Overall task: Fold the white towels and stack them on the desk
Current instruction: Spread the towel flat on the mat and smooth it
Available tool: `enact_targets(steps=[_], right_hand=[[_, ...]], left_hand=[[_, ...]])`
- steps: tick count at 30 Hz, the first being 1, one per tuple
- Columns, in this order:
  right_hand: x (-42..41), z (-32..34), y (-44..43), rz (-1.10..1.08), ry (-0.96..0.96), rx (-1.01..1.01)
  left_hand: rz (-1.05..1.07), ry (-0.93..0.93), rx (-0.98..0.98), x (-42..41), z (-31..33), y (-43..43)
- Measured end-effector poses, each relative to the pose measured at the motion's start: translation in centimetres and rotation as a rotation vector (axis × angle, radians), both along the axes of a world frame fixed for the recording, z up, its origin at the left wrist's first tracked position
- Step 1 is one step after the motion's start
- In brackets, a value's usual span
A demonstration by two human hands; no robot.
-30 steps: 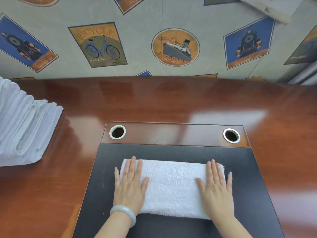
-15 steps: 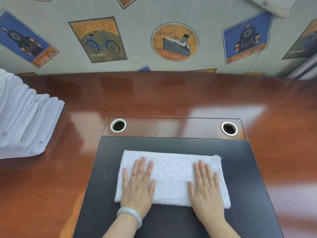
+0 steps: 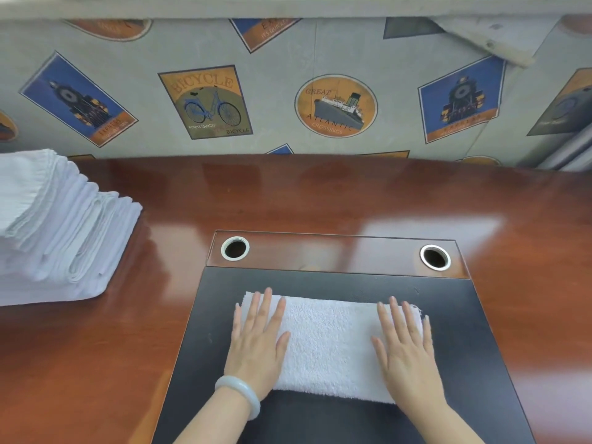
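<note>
Both the left hand [image 3: 256,350] and the right hand [image 3: 405,354] press flat, fingers straight, on the folded towel [image 3: 330,344]; I think next comes another fold, needing pinched corners.

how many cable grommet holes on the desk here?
2. The left grommet hole sits at the left end of the wooden strip beyond the black pad; right grommet hole at its right end. The towel stack could hide more.
</note>
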State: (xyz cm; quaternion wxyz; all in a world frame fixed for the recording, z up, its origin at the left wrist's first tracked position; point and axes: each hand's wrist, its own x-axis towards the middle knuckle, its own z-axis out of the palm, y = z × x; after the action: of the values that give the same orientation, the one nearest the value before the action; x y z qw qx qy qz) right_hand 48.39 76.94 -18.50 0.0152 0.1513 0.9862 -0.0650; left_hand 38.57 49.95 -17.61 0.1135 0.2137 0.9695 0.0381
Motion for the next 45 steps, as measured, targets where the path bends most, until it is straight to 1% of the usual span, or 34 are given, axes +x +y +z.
enact_targets(steps=[1,3,5,6,8,10,12,15,17,19,20,23,26,29,31,34,40,43,45], right_hand=[[-0.6,-0.4,-0.3,0.041,-0.016,-0.007],[-1.3,-1.4,-0.1,0.063,-0.068,-0.02],[-1.4,-1.9,0.3,0.032,-0.011,-0.045],[-1.3,-1.2,0.6,-0.033,0.021,-0.08],[-1.0,0.4,1.3,-0.269,0.07,-0.189],[-0.2,2.1,1.8,-0.513,-0.055,-0.289],[0.4,2.8,2.1,-0.601,-0.187,-0.383],[0.0,3.6,2.5,-0.715,-0.197,-0.703],[-0.2,4.1,3.2,-0.831,-0.167,-0.962],[-0.2,5.6,3.4,-0.898,-0.165,-1.22],[-0.3,6.5,3.3,-0.869,-0.148,-1.279],[-1.1,9.4,2.2,-0.714,-0.021,-1.311],[-3.0,12.4,0.7,-0.57,0.071,-1.345],[-5.6,15.7,-1.6,-0.426,0.108,-1.438],[-7.6,17.8,-3.7,-0.34,0.155,-1.511],[-10.4,20.7,-7.9,-0.233,0.196,-1.601],[-16.1,26.2,-18.6,-0.13,0.161,-1.645],[-18.6,29.0,-24.2,-0.079,0.16,-1.683],[-20.2,30.4,-28.3,-0.057,0.18,-1.701]], left_hand=[[-0.011,-0.049,-0.029,-0.5,-0.1,0.0],[-0.034,-0.071,-0.041,-1.5,-0.7,-0.6],[0.028,-0.193,-0.01,-2.0,0.2,-1.3],[0.108,-0.225,0.034,-2.0,1.1,-1.3],[0.348,-0.204,0.156,-1.7,2.4,-1.5],[0.58,-0.223,0.214,-1.3,3.2,-1.9],[0.758,-0.338,0.267,-1.1,3.5,-2.2],[0.921,-0.534,0.463,-1.4,3.7,-2.7],[0.908,-0.663,0.526,-1.7,4.7,-2.7],[0.889,-0.722,0.623,-1.9,5.8,-2.7],[0.883,-0.729,0.692,-1.8,6.7,-2.7],[0.864,-0.714,0.907,-1.3,9.9,-3.0],[0.85,-0.666,1.031,-0.7,13.8,-4.1],[0.86,-0.609,1.184,-0.7,17.8,-6.4],[0.858,-0.545,1.241,-1.2,20.4,-8.7],[0.867,-0.455,1.304,-2.6,23.5,-13.3],[0.855,-0.332,1.396,-6.7,27.8,-24.9],[0.819,-0.306,1.485,-9.4,29.3,-32.1],[0.787,-0.309,1.51,-11.2,30.2,-37.2]])
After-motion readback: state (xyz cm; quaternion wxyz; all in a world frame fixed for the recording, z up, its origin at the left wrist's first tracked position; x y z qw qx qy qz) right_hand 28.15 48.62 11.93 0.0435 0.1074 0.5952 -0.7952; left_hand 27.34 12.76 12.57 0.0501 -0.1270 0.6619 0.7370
